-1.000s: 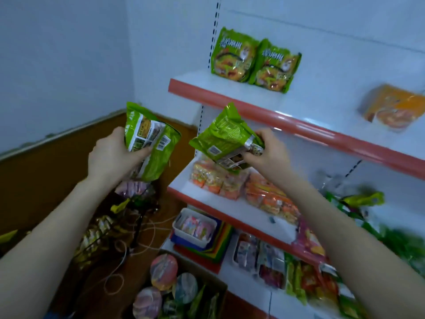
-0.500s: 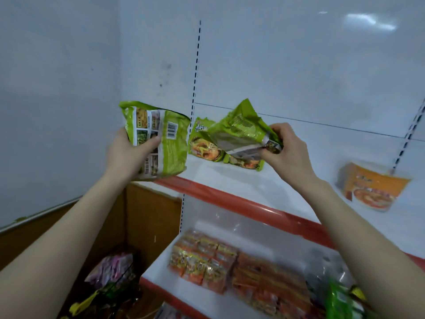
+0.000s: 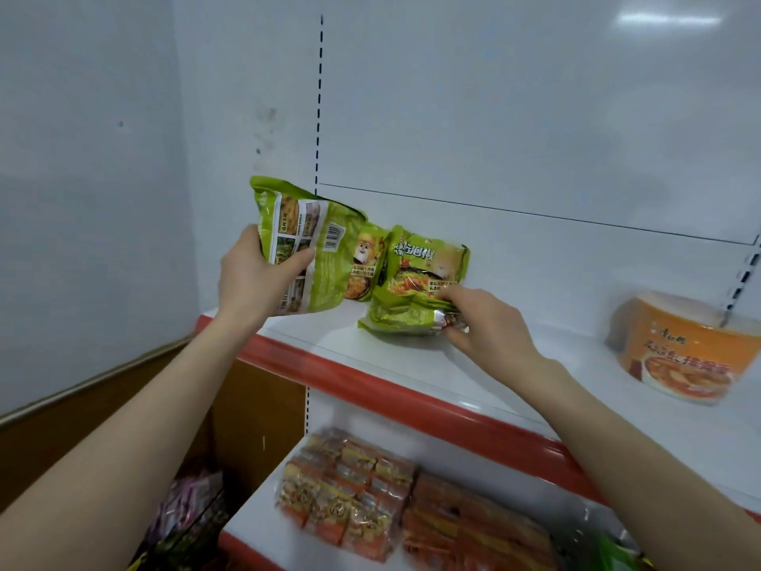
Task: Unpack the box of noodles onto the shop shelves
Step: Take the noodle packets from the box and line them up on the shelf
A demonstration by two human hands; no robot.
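Packet [image 3: 325, 257] in left hand [image 3: 259, 282], hiding shelved pack [image 3: 364, 261], right hand [image 3: 490, 327] pinching flat packet [image 3: 399, 315]

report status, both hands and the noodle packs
Left hand grips a green pack, raised. Right hand pinches second pack down on top shelf, before two standing packs. Nothing blocking.

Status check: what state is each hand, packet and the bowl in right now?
Left hand: grips raised packet, barcode side showing.
Right hand: pinches second packet, resting on top shelf.
Standing packets: two, upright against the back panel.
Orange bowl: on top shelf, untouched.
Orange packs: stacked on lower shelf.
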